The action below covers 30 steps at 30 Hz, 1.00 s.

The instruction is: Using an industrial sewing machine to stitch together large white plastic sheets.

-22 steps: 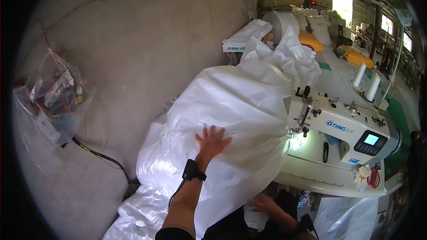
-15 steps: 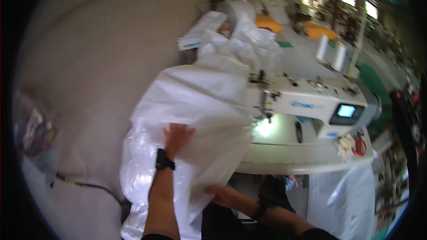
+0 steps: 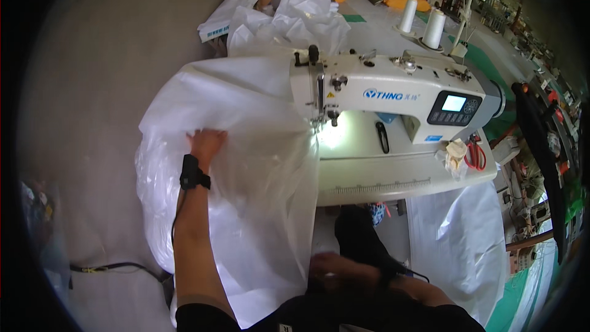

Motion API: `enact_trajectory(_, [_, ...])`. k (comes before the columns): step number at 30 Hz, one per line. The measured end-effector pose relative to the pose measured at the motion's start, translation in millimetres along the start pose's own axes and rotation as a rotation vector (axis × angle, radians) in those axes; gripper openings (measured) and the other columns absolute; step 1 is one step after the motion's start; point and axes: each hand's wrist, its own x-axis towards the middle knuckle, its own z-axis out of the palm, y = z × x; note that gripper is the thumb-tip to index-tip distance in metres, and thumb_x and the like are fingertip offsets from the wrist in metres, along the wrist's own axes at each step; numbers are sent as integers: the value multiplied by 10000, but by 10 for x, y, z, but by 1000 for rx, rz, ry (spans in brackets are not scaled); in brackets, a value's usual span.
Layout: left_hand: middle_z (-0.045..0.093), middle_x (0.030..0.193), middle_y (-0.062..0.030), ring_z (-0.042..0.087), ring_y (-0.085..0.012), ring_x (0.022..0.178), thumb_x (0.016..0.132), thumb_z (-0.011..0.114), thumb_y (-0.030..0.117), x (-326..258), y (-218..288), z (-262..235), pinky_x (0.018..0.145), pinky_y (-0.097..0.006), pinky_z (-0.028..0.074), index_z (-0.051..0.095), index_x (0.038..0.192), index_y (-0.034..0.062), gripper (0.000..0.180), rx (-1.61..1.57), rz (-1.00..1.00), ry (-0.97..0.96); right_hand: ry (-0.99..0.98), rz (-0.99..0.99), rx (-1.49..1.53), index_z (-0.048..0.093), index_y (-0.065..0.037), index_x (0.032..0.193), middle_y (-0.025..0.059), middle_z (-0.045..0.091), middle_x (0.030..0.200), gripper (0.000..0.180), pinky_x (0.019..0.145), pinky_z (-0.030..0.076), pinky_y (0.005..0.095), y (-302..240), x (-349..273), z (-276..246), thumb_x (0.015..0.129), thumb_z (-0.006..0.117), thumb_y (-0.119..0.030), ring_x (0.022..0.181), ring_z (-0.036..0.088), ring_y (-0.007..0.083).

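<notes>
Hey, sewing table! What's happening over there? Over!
Left hand open on white sheet; right hand near its edge, grip unclear. Sheet reaches sewing machine. Red scissors right, apart from sheet.

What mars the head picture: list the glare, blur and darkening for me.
Head view: white glare washes out part of the smooth pale tabletop beside the needle of the white boxy sewing machine; head view: the right hand looks dim and soft; head view: the glossy white plastic sheet shows sheen; head view: black vignetting hides the corners.
</notes>
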Motion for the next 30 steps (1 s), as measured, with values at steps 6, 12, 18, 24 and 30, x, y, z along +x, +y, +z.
enact_trajectory(6, [610,778,-169,619,-334,713,841,627,215,-1945,1046,-479,618,-403,477,604,876,29,191,-916,192,29,148,124,474,528,28,1148,139,649,1004,320,691,540,300,-157,-113,-70,937,481,-207,854,663,209])
enact_trajectory(12, [614,841,-159,608,-354,786,779,674,428,-3392,1430,33,698,-440,474,544,998,23,479,-663,-146,-182,118,124,474,520,45,1138,150,639,1006,310,773,538,319,-112,-248,93,939,479,-189,865,662,223])
enact_trajectory(18, [584,874,-108,567,-341,858,754,691,373,-3510,1171,24,719,-448,455,546,974,42,422,-702,-285,-278,167,64,402,530,33,1146,147,643,1002,314,765,539,321,-226,-456,167,944,465,-197,857,659,217])
enact_trajectory(24, [622,932,-140,588,-319,896,775,673,401,-3634,1135,117,777,-416,424,558,944,40,415,-310,-148,147,204,-6,349,552,29,1115,150,645,995,292,761,541,321,-309,-624,152,951,445,-188,857,659,219])
enact_trajectory(30, [592,773,-209,604,-415,730,843,577,273,-3912,1269,-2,636,-482,479,521,950,49,254,-651,-34,-95,227,-52,341,548,26,1113,145,645,987,284,752,542,318,-412,-690,77,950,468,-193,858,658,219])
